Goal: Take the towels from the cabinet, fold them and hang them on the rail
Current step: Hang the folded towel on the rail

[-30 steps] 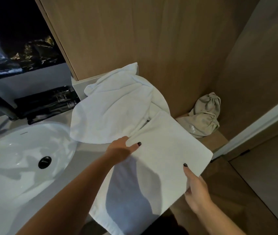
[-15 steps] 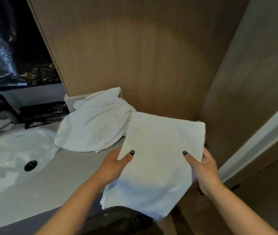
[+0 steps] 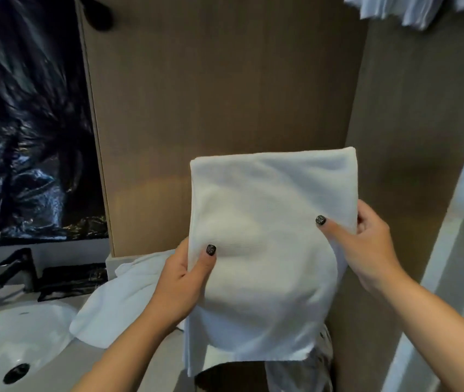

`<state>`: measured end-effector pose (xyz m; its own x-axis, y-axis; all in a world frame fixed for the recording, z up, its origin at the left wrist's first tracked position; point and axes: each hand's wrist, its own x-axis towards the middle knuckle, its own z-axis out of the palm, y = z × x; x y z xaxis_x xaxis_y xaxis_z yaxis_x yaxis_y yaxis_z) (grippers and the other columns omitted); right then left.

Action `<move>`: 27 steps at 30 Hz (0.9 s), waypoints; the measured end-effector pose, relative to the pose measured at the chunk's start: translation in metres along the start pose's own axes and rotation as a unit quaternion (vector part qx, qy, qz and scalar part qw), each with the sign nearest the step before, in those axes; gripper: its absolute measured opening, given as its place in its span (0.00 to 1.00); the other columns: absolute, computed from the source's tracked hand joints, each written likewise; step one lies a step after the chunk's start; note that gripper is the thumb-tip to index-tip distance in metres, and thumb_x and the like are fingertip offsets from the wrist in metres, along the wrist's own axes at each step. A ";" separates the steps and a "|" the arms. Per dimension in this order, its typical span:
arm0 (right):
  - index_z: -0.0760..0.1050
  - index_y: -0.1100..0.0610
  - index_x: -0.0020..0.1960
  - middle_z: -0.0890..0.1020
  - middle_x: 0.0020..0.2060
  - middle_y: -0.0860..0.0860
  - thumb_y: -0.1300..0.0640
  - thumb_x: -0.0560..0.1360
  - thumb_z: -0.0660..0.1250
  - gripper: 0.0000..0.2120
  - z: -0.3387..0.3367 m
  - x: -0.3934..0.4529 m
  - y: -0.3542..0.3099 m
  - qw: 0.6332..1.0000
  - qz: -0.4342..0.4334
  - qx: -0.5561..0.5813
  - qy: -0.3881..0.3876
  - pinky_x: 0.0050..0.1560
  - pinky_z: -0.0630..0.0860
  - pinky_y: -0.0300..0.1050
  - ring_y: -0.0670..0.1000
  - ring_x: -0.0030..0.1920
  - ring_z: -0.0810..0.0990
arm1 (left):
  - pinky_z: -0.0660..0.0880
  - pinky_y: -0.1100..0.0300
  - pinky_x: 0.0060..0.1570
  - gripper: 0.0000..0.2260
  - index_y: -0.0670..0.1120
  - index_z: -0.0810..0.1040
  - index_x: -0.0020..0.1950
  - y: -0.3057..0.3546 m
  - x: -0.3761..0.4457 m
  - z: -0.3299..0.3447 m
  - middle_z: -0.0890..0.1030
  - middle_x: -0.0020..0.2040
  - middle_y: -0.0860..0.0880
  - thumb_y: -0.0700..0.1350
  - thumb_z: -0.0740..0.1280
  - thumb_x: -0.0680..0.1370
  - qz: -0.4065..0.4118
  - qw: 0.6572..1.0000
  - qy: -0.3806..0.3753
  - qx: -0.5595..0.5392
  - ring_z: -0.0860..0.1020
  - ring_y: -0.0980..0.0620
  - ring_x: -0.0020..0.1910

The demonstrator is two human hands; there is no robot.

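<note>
A folded white towel [image 3: 267,222] is held up in front of the wooden wall panel, its folded edge on top. My left hand [image 3: 182,281] grips its left edge with the thumb on the front. My right hand [image 3: 366,244] pinches the right edge, thumb across the cloth. A second white towel [image 3: 120,301], unfolded and crumpled, lies on the counter behind my left hand. White cloth [image 3: 389,8] hangs at the top right edge of the view; what it hangs on is out of sight.
A white sink [image 3: 1,338] with a dark drain sits at the lower left, a black tap [image 3: 18,264] and a dark tray [image 3: 72,278] behind it. A wooden panel [image 3: 225,94] fills the middle. A pale door frame [image 3: 457,236] runs down the right.
Both hands have lifted the folded towel up off the counter to chest height in front of the wooden panel. The view has tilted upward, and the beige pouch on the ledge is hidden.
</note>
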<state>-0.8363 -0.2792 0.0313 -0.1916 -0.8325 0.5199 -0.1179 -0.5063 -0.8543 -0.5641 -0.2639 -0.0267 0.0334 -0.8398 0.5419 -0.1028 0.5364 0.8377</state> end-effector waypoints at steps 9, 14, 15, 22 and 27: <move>0.78 0.52 0.53 0.86 0.46 0.45 0.59 0.68 0.75 0.16 -0.020 0.073 -0.127 0.989 -0.137 0.048 -0.022 0.41 0.83 0.42 0.47 0.46 0.86 | 0.79 0.65 0.46 0.08 0.51 0.81 0.57 0.120 0.090 0.000 0.85 0.51 0.53 0.49 0.68 0.78 0.178 0.982 0.060 -0.014 0.83 0.54 0.51; 0.78 0.53 0.55 0.86 0.48 0.46 0.61 0.70 0.75 0.15 -0.020 0.114 -0.188 0.978 -0.201 0.056 -0.033 0.43 0.82 0.40 0.45 0.48 0.85 | 0.78 0.69 0.44 0.09 0.54 0.84 0.52 0.181 0.133 -0.003 0.86 0.50 0.52 0.48 0.65 0.76 0.240 0.968 0.064 -0.036 0.84 0.57 0.49; 0.77 0.53 0.56 0.86 0.48 0.46 0.61 0.71 0.75 0.15 -0.020 0.123 -0.199 0.975 -0.215 0.057 -0.031 0.44 0.82 0.39 0.44 0.48 0.85 | 0.78 0.69 0.45 0.09 0.56 0.84 0.52 0.191 0.142 -0.005 0.86 0.50 0.52 0.48 0.66 0.77 0.254 0.965 0.066 -0.031 0.83 0.57 0.49; 0.76 0.50 0.50 0.83 0.45 0.44 0.60 0.72 0.75 0.12 -0.014 0.191 -0.265 0.960 -0.279 0.010 0.004 0.37 0.78 0.32 0.37 0.40 0.83 | 0.75 0.72 0.39 0.04 0.55 0.79 0.50 0.253 0.208 -0.002 0.84 0.43 0.60 0.53 0.68 0.78 0.366 0.920 0.127 0.063 0.80 0.64 0.40; 0.73 0.54 0.51 0.82 0.47 0.47 0.59 0.71 0.76 0.14 -0.012 0.240 -0.301 0.947 -0.315 -0.052 0.046 0.43 0.77 0.39 0.44 0.44 0.80 | 0.70 0.66 0.34 0.08 0.53 0.75 0.44 0.277 0.251 0.008 0.80 0.39 0.55 0.56 0.63 0.77 0.432 0.870 0.202 0.123 0.75 0.61 0.35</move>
<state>-0.8586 -0.3240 0.4137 -0.1344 -0.3472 0.9281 -0.3318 -0.8668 -0.3723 -0.5924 -0.3270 0.3407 0.1805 -0.0071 0.9835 -0.4715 0.8770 0.0928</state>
